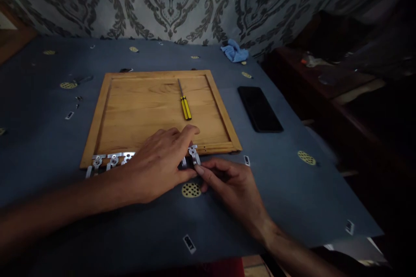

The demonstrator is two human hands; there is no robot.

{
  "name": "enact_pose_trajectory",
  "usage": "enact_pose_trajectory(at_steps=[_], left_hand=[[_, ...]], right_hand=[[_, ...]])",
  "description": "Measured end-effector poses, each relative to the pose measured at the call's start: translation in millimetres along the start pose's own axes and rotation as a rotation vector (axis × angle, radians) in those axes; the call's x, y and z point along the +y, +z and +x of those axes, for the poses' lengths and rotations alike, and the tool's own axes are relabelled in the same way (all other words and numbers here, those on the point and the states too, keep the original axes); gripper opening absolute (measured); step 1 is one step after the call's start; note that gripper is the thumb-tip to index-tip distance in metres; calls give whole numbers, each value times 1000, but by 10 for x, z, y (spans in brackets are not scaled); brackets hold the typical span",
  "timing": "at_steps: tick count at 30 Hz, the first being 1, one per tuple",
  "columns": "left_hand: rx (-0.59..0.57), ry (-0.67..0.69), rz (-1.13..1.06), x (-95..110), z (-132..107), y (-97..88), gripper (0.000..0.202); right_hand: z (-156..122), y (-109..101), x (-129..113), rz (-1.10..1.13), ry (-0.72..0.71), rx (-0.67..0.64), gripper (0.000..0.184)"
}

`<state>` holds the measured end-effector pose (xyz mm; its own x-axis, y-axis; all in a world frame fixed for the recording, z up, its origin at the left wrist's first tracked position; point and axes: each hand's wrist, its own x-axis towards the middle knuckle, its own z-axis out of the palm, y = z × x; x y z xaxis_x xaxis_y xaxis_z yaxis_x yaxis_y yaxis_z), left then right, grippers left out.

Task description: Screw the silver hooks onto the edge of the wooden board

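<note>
A framed wooden panel, like a cabinet door (139, 104), lies flat with several metal hinges (113, 160) in a row along its near edge. My left hand (159, 164) reaches over that row. Its thumb and fingers are around the rightmost hinge (193, 154), with the index finger raised above it. From the right, my right hand (232, 181) pinches the near end of the same hinge between thumb and fingers. Some of the hinges are hidden behind my left hand. A yellow-and-black screwdriver (185, 106) rests on the panel, beyond my hands.
A black phone (260, 110) lies right of the panel, and a crumpled blue cloth (234, 51) sits at the back. Small screws (78, 99) are scattered to the left. The blue tablecloth (276, 190) ends at the right, beside dark furniture (328, 73). A patterned curtain (172, 4) hangs behind.
</note>
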<state>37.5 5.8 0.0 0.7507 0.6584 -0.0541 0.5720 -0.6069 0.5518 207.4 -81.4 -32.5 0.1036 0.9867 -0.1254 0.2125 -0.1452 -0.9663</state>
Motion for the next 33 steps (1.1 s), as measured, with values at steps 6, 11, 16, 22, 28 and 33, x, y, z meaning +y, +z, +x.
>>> enact_pose_trajectory(at_steps=[6,11,16,22,28,33], left_hand=[[20,-90,18,41,-4,33,63],[27,-99,66,81,14,50,65],[82,-86,94,86,18,89,65],[131,-74,68,63,-2,129,69],[116,-106,33,56,-5,143,73],[109,-103,10,59,-4,140,72]], right_hand=[[16,-19,-2,-43,-12,6,43],[22,-39,5,-70,-36,5,44],[17,-56,-3,-104,-61,9,50],[-23,-138,30,-408,-360,67,24],[16,-207,90,-696,-728,83,23],[90,-248,127,-808,-826,10,32]])
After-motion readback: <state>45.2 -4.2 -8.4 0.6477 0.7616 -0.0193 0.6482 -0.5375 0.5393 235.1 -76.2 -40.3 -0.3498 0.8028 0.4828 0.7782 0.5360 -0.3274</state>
